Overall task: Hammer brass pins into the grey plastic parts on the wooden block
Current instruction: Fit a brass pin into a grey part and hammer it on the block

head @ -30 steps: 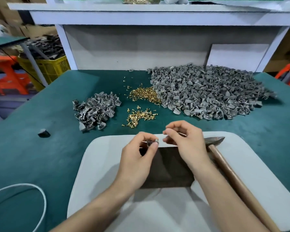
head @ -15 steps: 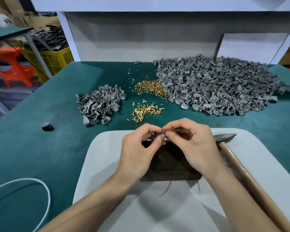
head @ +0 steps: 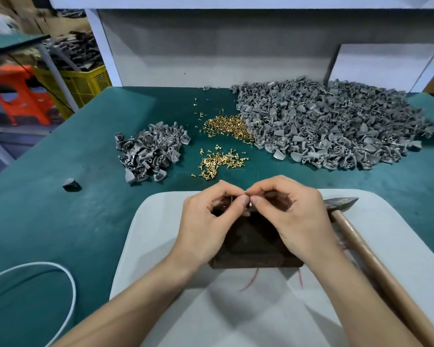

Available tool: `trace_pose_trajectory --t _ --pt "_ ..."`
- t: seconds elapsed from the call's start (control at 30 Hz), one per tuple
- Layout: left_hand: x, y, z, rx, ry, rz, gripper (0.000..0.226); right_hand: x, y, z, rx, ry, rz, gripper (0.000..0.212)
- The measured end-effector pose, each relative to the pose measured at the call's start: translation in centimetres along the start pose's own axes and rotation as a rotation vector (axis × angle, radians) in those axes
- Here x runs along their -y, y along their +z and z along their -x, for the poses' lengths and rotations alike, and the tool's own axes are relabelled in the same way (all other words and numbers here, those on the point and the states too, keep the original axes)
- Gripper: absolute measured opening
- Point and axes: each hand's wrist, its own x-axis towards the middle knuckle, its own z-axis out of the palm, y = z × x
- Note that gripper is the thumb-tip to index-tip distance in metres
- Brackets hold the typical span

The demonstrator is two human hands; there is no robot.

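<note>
Wooden block is overlapped by the left hand and right hand, both pinched on a tiny, mostly hidden item between their fingertips.

Green table, large grey parts heap, smaller heap, brass pins, white board

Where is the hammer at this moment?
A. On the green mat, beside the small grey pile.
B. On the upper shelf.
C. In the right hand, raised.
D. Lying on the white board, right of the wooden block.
D: the hammer lies on the white board right of the wooden block, while the left hand and right hand pinch a small piece.
</note>
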Motion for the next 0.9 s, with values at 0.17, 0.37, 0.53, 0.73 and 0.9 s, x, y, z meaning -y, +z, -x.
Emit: trace_pose_trajectory --t 0.17,0.37,0.53,0.73,0.9 --pt "-0.07 -0.07 0.08 -0.006 -0.007 0.006 0.009 -0.06 0.07 0.1 -0.013 0.03 0.008 0.02" --pt "-0.45 -0.23 -0.09 -0.066 -0.053 0.062 0.025 0.11 0.11 0.24 -0.076 0.061 -0.121 0.021" --pt "-0.64 0.04 -0.01 -0.019 -0.016 -0.016 0.036 0.07 0.53 0.44 -0.036 0.068 -0.189 0.021" --pt "-0.68 -0.14 0.12 -0.03 0.018 0.092 0.038 -0.01 0.58 0.34 -0.065 0.073 -0.127 0.024" --pt "-0.47 -0.23 0.04 -0.034 0.042 0.064 0.036 -0.26 0.87 0.46 -0.073 0.078 -0.102 0.024"
